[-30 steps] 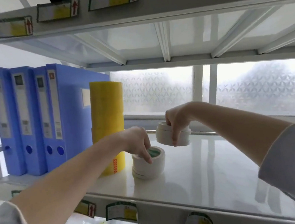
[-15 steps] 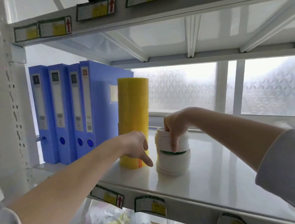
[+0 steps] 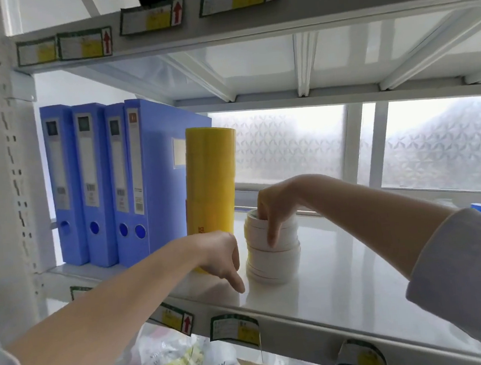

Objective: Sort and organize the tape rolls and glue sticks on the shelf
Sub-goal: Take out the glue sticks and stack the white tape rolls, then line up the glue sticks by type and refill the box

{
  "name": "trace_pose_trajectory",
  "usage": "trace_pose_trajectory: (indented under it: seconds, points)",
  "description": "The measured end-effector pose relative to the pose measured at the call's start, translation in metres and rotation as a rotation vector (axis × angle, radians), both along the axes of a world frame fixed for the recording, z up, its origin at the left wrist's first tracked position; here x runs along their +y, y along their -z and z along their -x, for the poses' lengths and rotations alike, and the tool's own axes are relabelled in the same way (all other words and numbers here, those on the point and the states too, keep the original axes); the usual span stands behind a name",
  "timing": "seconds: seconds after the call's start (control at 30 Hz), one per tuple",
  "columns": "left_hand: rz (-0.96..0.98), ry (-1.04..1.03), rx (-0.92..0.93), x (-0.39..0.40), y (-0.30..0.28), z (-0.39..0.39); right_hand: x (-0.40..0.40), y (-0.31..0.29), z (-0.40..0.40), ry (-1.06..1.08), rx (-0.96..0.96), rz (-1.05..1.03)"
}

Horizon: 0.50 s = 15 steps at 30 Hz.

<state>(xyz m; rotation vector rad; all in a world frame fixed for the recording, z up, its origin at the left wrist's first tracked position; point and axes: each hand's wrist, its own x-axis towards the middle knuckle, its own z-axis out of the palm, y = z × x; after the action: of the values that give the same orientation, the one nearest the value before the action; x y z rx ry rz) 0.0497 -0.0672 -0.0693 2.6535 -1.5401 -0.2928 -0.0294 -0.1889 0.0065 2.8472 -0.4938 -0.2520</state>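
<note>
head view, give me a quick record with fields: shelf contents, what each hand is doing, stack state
shelf: four blue binders at left, yellow tape stack beside them, white tape stack to its right
right hand: on top of white tape stack, fingers in the top roll's core, thumb down its side
left hand: empty, in front of yellow stack, one finger pointing down
white stack state: upright on the shelf, apart from yellow stack
glue sticks: none clearly seen

Right hand (image 3: 276,208) grips top of white tape stack (image 3: 272,252); left hand (image 3: 220,253) free.
</note>
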Motion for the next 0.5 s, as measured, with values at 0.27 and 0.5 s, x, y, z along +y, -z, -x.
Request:
trace_pose_trajectory:
  seconds: [0.27, 0.5]
  points:
    - [-0.013, 0.136, 0.051, -0.016, -0.012, 0.047, -0.018, -0.040, 0.082, 0.094, -0.089, -0.154]
    - [0.002, 0.300, 0.114, -0.076, -0.019, 0.122, -0.082, -0.037, 0.200, 0.386, -0.066, -0.188]
